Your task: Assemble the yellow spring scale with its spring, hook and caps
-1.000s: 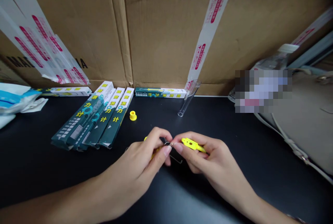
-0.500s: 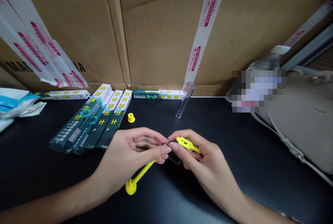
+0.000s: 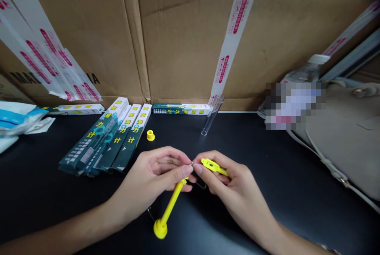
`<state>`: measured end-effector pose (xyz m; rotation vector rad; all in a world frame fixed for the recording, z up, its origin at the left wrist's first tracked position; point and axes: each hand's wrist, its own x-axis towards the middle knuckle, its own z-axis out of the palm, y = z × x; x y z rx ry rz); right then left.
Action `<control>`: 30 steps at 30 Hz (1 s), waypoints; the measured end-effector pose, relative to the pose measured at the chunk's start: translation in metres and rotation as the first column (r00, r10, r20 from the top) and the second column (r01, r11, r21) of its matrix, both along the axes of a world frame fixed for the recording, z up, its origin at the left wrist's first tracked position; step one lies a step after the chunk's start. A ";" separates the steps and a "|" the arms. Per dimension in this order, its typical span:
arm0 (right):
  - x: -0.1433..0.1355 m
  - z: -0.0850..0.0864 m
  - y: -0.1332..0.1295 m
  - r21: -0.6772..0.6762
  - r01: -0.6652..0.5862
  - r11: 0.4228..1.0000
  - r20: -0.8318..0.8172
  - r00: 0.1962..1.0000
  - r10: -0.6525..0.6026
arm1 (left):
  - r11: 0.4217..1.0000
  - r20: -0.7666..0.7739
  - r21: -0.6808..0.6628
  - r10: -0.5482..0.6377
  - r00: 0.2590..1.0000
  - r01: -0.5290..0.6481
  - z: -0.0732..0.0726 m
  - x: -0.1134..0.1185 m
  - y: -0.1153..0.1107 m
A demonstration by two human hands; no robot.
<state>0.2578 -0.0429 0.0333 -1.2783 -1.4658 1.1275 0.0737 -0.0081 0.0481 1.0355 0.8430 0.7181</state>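
My left hand (image 3: 166,172) is closed, thumb and forefinger pinching a small metal wire piece (image 3: 191,164). Below those fingers hangs a yellow spring scale rod (image 3: 171,203) with a round knob at its lower end; its upper end is partly hidden by the fingers. My right hand (image 3: 225,180) is closed around a yellow slotted spring scale part (image 3: 211,165), its fingertips meeting the left ones at the wire. A thin bent wire hook (image 3: 201,185) shows under the hands. A yellow cap (image 3: 151,135) lies beyond my left hand.
A clear tube (image 3: 211,118) leans at the back by a spring scale box (image 3: 181,109). Several more such boxes (image 3: 130,144) lie at left, near a blue-white packet (image 3: 18,116). A plastic bottle (image 3: 305,71) and a beige bag (image 3: 344,136) stand right. Behind is a large carton (image 3: 184,41).
The yellow rod has swung to a steeper angle, its knob lower and further right, and more of its upper end shows. Both hands stay nearly in place, fingertips together.
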 end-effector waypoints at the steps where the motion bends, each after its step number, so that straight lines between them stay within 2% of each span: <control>1: 0.000 0.000 0.000 0.004 -0.009 1.000 0.000 1.000 0.009 | 1.000 -0.005 -0.008 -0.005 1.000 0.005 -0.001 0.000 0.000; 6: 0.002 0.001 -0.004 0.070 -0.072 0.995 0.094 0.993 0.065 | 1.000 -0.080 -0.005 -0.029 0.996 0.029 -0.004 -0.003 0.005; 10: 0.004 0.003 -0.005 0.168 -0.090 0.982 0.202 0.978 0.056 | 0.995 -0.140 0.081 -0.047 0.989 0.059 0.000 -0.004 0.010; 19: 0.005 0.008 -0.003 0.265 -0.095 0.960 0.252 0.967 0.027 | 0.958 -0.299 0.266 -0.020 0.954 0.104 0.011 -0.003 0.010; 30: 0.001 0.007 -0.007 0.403 -0.138 0.905 0.284 0.959 0.019 | 0.915 -0.292 0.401 0.077 0.953 0.049 0.011 -0.001 0.000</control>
